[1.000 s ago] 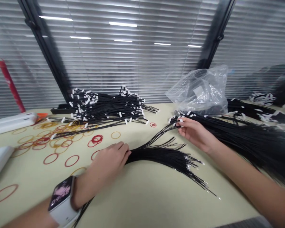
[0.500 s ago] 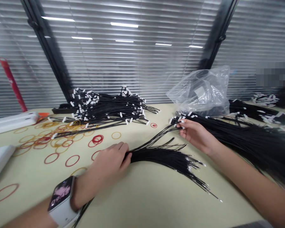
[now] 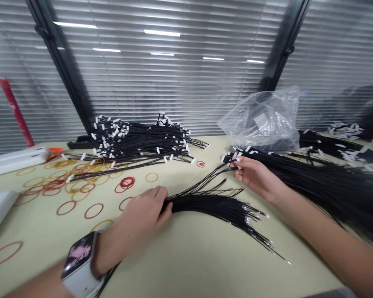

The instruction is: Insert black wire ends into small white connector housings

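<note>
My left hand [image 3: 147, 211], with a watch [image 3: 81, 256] on its wrist, is closed around a bundle of thin black cables [image 3: 205, 206]. The bundle's bare silvery ends fan out to the right over the table. A few cables [image 3: 202, 180] rise out of the bundle toward my right hand [image 3: 251, 174], whose fingertips pinch them near a small white connector. Just behind those fingers lies a large pile of black cables [image 3: 323, 186] with white connectors, spreading to the right. Another heap of cables [image 3: 146, 138] with white connectors sits at the back, left of centre.
Red and yellow rubber bands [image 3: 60, 182] are scattered over the left of the table [image 3: 211, 256]. A clear plastic bag [image 3: 267, 118] stands at the back right. White objects [image 3: 18, 160] lie at the left edge, near a red tube [image 3: 15, 109]. Window blinds close off the back.
Almost nothing differs. Both hands keep their grips in nearly the same place, and the view has shifted very slightly.
</note>
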`<state>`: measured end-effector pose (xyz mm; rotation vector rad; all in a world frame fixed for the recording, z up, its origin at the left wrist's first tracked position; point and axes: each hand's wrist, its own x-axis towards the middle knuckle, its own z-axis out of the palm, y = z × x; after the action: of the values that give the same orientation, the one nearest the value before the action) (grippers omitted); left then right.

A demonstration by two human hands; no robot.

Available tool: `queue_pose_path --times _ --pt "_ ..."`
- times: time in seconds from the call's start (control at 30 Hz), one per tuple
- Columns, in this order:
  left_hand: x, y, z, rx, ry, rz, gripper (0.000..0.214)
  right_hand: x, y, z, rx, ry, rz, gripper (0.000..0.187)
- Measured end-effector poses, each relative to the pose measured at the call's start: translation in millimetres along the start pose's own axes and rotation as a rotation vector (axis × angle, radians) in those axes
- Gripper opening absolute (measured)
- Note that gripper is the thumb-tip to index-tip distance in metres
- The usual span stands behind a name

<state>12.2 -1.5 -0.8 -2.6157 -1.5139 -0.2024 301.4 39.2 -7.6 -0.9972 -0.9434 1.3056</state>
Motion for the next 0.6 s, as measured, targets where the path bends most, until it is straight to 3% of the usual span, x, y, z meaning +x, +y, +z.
queue_pose_path --times 0.37,0.6 --pt "-1.4 -0.8 -4.5 -0.034 -0.05 -0.013 0.018 0.2 2.0 1.4 -0.13 0.047 -0.084 0.015" --pt "4.5 -19.1 -13.5 -0.399 -0.109 0.037 0.021 8.2 9.3 -15.0 -0.449 0.145 -0.195 0.021"
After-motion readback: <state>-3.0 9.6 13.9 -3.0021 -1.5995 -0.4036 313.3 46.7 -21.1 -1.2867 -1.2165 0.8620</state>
